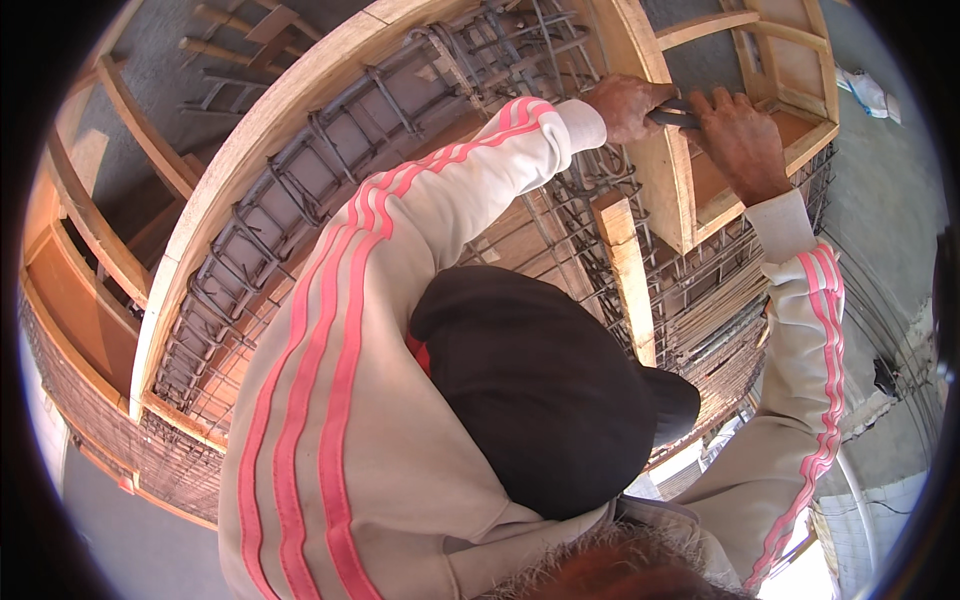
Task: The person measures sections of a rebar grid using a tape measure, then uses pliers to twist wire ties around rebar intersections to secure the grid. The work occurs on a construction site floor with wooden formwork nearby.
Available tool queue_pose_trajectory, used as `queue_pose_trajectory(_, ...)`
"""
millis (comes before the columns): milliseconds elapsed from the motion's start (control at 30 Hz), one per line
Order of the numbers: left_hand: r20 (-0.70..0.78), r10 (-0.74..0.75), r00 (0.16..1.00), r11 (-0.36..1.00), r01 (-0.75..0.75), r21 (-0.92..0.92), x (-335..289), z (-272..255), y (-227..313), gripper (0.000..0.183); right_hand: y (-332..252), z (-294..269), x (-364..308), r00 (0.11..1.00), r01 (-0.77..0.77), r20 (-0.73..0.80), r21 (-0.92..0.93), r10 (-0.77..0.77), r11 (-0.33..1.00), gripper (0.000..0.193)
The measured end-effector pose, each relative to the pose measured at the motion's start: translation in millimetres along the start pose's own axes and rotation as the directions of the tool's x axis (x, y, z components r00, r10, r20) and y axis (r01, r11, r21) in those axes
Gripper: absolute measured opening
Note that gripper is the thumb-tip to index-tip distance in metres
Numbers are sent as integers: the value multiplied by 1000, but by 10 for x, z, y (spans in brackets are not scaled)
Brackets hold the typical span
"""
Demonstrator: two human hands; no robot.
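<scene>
In white sleeves with pink stripes, both my arms reach forward to the upper right. My left hand [628, 107] is closed around one end of a dark, narrow tool [674, 113] with two bar-like parts, whose kind I cannot make out. The fingers of my right hand [742, 145] are curled at the tool's other end. Both hands are over the top edge of a wooden formwork board [668, 170]. A short wooden batten [626, 275] slants below them. My dark-clothed legs [540, 390] hide part of the work beneath.
A curved wooden form [200, 215] sweeps across the left, with a rebar cage [300, 165] inside it. Timber frames [775, 60] stand at the upper right. Loose bars [870, 290] lie on the grey floor [885, 200]. A bundle of thin rods [715, 335] lies below.
</scene>
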State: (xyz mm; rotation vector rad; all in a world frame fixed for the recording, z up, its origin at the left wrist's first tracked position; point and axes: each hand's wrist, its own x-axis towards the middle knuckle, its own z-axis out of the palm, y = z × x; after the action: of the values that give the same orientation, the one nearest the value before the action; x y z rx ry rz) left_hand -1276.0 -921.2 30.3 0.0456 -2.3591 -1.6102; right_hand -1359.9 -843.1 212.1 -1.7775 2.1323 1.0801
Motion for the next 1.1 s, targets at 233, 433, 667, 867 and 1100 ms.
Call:
queue_pose_trajectory(233,-108,52,993,998,-48,39,-158,-18,193,29,226,245,1,980,-21,188,407,-61,913,38)
queue_pose_trajectory(433,-71,-79,994,971,93,220,-169,96,431,31,376,426,108,696,-585,708,656,-120,476,52)
queue_pose_trajectory(667,309,-114,944,982,60,178,50,-10,297,32,280,383,-58,850,-438,527,707,-1,555,52)
queue_pose_trajectory(867,612,53,789,973,96,-208,278,-181,63,53,-86,412,-327,992,-7,-120,246,38,969,40)
queue_pose_trajectory(1100,86,-35,996,991,24,128,-142,-49,347,36,205,396,37,922,-220,383,654,-65,724,49)
